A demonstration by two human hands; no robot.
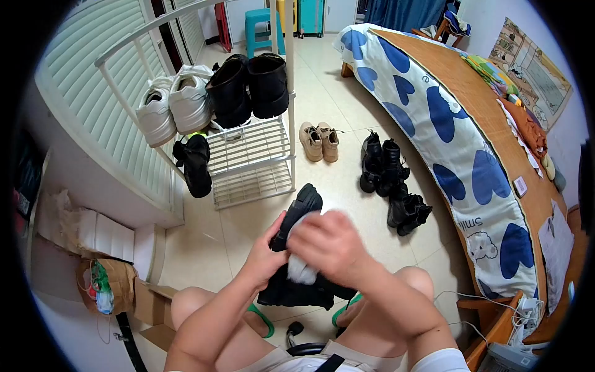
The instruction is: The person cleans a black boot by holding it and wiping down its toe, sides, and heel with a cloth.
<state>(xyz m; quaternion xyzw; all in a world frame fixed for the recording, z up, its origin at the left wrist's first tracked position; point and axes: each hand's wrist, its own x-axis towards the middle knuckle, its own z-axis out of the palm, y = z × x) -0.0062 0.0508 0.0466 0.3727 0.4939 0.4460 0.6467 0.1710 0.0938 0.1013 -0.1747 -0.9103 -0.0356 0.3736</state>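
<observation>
My left hand (265, 257) is closed round a black boot (308, 199), gripping it along the sole side. The boot is tilted, its toe or heel end pointing away from me and its dark upper hanging over my lap. My right hand (331, 245), slightly blurred by motion, is closed on a crumpled white cloth (302, 271). That hand and the cloth lie against the boot and hide its middle part. Whether the cloth is fabric or paper I cannot tell.
A white metal rack (251, 146) ahead holds white sneakers (190, 99) and black shoes (268, 84). Beige boots (320, 142) and several black boots (384, 164) stand on the tiled floor. A bed (462, 155) runs along the right. A paper bag (121, 282) is at left.
</observation>
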